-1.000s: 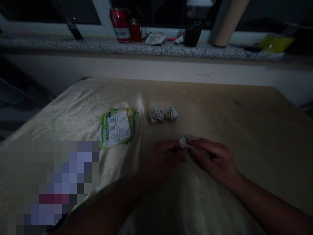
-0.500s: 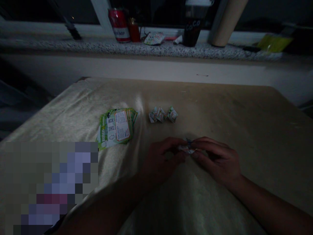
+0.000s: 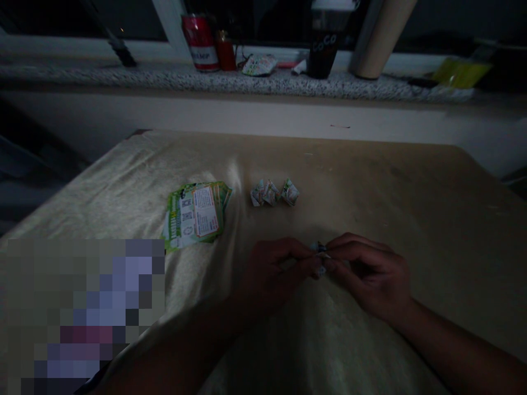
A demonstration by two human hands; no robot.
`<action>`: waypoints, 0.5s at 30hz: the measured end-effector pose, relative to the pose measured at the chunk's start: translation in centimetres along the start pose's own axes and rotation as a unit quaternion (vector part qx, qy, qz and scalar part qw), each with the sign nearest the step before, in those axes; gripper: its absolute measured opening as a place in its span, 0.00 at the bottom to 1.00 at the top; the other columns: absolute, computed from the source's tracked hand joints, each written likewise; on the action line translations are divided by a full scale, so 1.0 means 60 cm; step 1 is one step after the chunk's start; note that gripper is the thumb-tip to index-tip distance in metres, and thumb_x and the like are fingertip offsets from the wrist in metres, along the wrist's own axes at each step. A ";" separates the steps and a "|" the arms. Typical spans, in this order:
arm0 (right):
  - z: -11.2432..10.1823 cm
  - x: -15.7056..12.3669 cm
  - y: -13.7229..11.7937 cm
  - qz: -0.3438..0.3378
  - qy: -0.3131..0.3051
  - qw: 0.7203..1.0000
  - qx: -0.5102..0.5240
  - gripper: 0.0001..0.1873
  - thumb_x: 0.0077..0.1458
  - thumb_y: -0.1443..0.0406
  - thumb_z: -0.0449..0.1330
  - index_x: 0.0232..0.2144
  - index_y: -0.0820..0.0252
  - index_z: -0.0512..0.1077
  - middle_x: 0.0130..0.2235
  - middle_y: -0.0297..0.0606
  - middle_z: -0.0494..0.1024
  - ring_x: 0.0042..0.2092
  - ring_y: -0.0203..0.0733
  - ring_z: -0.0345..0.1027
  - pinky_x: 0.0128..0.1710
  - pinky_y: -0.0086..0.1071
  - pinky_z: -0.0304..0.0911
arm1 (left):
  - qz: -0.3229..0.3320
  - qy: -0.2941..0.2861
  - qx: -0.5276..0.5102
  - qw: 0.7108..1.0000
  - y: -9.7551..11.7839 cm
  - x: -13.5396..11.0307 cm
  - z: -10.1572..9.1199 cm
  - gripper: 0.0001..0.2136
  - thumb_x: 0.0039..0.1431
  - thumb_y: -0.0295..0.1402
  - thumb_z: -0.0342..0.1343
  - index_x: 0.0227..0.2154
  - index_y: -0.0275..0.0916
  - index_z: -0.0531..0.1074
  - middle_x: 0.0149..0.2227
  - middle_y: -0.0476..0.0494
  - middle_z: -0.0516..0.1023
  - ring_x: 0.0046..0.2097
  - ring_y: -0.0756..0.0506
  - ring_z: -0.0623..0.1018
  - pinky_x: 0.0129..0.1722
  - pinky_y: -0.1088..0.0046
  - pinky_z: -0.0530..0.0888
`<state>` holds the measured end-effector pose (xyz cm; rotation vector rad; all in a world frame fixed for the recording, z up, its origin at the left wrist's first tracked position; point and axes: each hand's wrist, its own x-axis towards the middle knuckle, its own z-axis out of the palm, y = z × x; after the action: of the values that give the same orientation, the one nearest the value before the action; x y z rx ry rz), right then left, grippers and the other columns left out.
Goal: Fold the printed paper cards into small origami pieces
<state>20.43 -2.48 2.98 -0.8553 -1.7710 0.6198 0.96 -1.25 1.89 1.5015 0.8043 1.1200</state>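
Between the fingertips of both hands is a small piece of folded printed paper (image 3: 321, 270), mostly covered by the fingers. My left hand (image 3: 276, 269) pinches it from the left with thumb and index finger. From the right, my right hand (image 3: 368, 269) pinches the same piece, its fingertips almost meeting the left ones. Beyond the hands, three small folded paper shapes (image 3: 270, 193) sit in a row on the cloth. To their left lies a stack of green and white printed leaflets (image 3: 201, 214).
A pale cloth covers the table (image 3: 415, 197). On the speckled windowsill behind stand a red can (image 3: 200, 44), an orange bottle (image 3: 225, 52), a dark CoCo cup (image 3: 323, 55) and a cardboard tube (image 3: 382, 38). A pixelated patch hides the lower left.
Both hands have shifted slightly toward me, and the left fingertips have come closer to the right ones. The paper between them now shows a different side, standing more upright.
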 end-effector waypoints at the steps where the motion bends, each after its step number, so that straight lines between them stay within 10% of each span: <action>1: 0.000 0.001 0.001 0.002 0.000 1.000 0.001 0.05 0.56 0.74 0.67 0.33 0.60 0.80 0.32 0.38 0.82 0.31 0.36 0.78 0.31 0.26 0.73 | -0.004 0.002 -0.001 1.000 -0.001 0.001 -0.001 0.07 0.60 0.33 0.65 0.28 0.36 0.80 0.27 0.46 0.83 0.29 0.50 0.80 0.32 0.77 0.74; 10: 0.004 -0.006 0.010 0.048 0.025 0.998 0.038 0.09 0.53 0.73 0.69 0.36 0.56 0.80 0.32 0.34 0.84 0.33 0.36 0.79 0.33 0.25 0.74 | -0.075 0.032 -0.038 0.996 -0.009 0.001 0.003 0.10 0.59 0.35 0.65 0.41 0.38 0.76 0.33 0.48 0.82 0.34 0.49 0.80 0.35 0.74 0.75; 15: 0.007 -0.011 0.019 0.105 -0.008 0.993 0.045 0.10 0.57 0.71 0.67 0.41 0.54 0.79 0.32 0.32 0.84 0.32 0.34 0.79 0.33 0.24 0.73 | -0.077 -0.004 0.053 0.996 -0.002 0.006 0.003 0.07 0.61 0.35 0.61 0.32 0.37 0.79 0.30 0.46 0.80 0.33 0.47 0.78 0.34 0.72 0.72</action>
<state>20.49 -2.31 1.63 -0.9835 -1.6673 0.8387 1.27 -0.97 1.83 1.5023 0.9713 0.9686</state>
